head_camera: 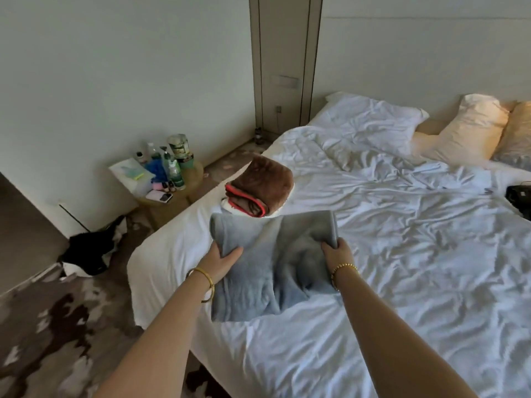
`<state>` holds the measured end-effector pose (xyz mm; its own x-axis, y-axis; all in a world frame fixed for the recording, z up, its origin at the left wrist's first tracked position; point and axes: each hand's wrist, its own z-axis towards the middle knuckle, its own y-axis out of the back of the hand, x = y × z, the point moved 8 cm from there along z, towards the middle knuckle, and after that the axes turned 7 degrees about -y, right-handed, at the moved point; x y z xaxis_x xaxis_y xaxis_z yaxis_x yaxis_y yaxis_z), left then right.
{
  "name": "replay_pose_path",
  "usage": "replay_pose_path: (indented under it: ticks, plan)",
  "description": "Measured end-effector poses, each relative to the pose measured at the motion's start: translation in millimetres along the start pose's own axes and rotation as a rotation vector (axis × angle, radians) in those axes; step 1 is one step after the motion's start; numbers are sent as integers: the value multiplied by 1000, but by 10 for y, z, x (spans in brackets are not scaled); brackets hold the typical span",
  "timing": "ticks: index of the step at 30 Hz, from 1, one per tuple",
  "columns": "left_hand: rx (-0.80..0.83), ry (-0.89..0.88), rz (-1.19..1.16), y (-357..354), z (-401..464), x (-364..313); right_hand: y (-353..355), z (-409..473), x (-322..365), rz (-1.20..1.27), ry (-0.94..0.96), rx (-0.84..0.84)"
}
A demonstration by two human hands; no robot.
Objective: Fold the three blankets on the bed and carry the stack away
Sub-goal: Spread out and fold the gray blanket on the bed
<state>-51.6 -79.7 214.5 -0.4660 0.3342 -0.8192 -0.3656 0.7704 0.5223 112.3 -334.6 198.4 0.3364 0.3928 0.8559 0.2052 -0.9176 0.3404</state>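
A grey blanket (273, 265), partly folded, lies near the left edge of the bed (402, 254). My left hand (222, 261) grips its left side, thumb on top of the cloth. At the blanket's right edge my right hand (336, 254) holds the cloth with curled fingers. Just beyond it sits a folded brown blanket (260, 186) with red trim, resting on something white that shows under it. A third blanket is not clearly visible.
A round wooden side table (172, 193) with several bottles and a phone stands left of the bed. A black bag (89, 254) lies on the patterned carpet. Pillows (471, 127) sit at the headboard, and a dark object (518, 196) rests at the bed's right.
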Motion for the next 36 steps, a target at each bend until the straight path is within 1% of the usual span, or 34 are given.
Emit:
replay_pose_path:
  ticks: [3,6,12,17,19,24,26,30,33,35,36]
  plan:
    - [-60,80,24,361,194,207,-432,27,321,-62,43,6]
    - [-96,120,56,572,438,322,-869,107,604,-130,106,32]
    - [-153,137,84,813,1222,237,-1347,703,969,-176,124,49]
    - [-107,197,109,804,1960,170,-1629,1321,1216,-233,82,149]
    - [-82,184,77,741,2215,115,-1658,1568,1309,-273,86,134]
    - [-53,142,-75,552,2823,-90,-1632,2156,1609,-341,82,24]
    - [-47,103,-140,519,3135,-212,-1679,2396,1798,-423,99,-7]
    - [-83,75,-249,607,3847,-382,-1816,2924,2377,-600,158,-151]
    - [-114,137,-411,599,4383,-294,-2054,3359,2872,-721,225,-223]
    - [-140,235,-636,472,4674,-120,-2227,3669,3095,-756,229,-287]
    - [-158,325,-762,348,4762,11,-2300,3820,3136,-766,209,-339]
